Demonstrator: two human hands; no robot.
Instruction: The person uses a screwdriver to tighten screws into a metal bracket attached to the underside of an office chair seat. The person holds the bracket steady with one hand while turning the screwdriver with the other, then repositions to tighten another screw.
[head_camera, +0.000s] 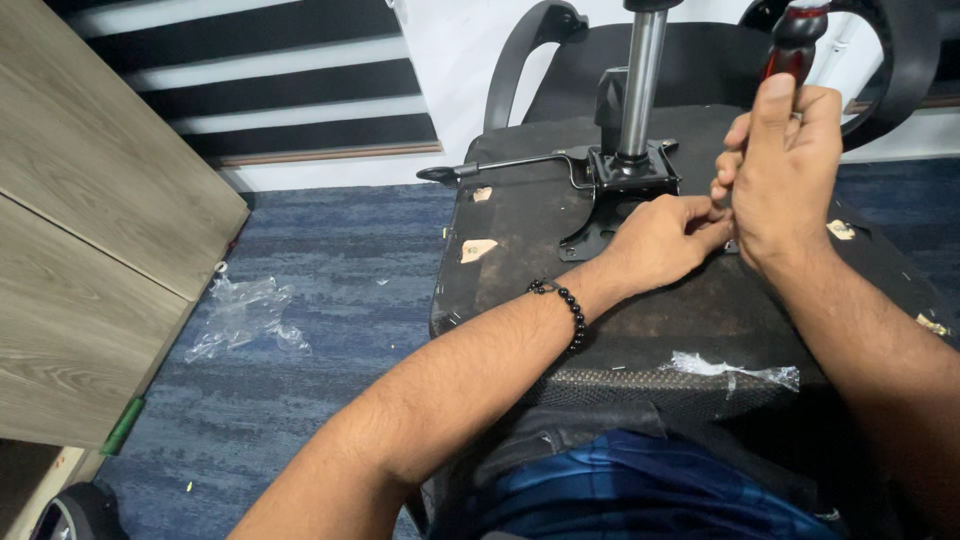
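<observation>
One red-and-black screwdriver (795, 45), held upright.

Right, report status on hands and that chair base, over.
Right hand gripping red-and-black screwdriver, upright. Left hand pinching at its tip on upturned chair seat. Metal mechanism plate alongside; nothing blocking.

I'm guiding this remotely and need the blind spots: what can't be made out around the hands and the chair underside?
Head view:
- Screwdriver tip and screw: hidden behind the right hand.
- Left hand fingertips: tucked under the right hand.
- Gas cylinder top: cut off by the upper edge.
- Mounting plate right side: covered by both hands.
</observation>
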